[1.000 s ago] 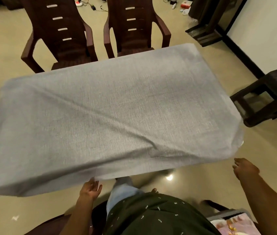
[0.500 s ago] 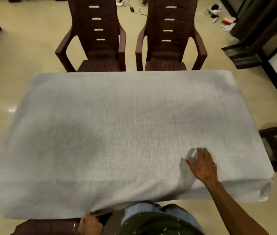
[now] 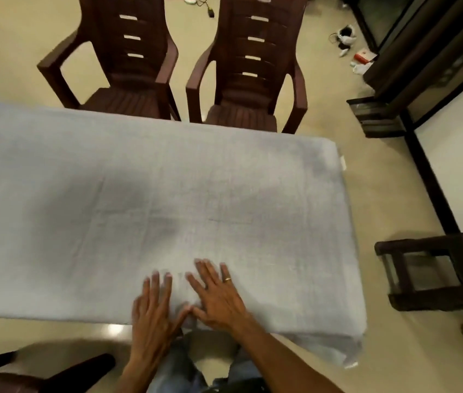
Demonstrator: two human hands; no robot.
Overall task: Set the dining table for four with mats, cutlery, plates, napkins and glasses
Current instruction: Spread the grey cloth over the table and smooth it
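One grey tablecloth [image 3: 168, 194] covers the worktop. Two hands flat on it at the near edge, thumbs touching: left hand [image 3: 152, 313] and right hand [image 3: 219, 296], fingers spread; ring [image 3: 227, 278] on right. Two brown plastic armchairs [image 3: 128, 66] [image 3: 253, 75] opposite. No legible writing.

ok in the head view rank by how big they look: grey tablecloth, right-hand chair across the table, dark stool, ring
1. grey tablecloth
2. right-hand chair
3. dark stool, though it is cut off by the frame edge
4. ring on the right hand

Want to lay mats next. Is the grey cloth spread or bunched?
Spread: the grey cloth lies flat, draping the edges, both hands flat on it.
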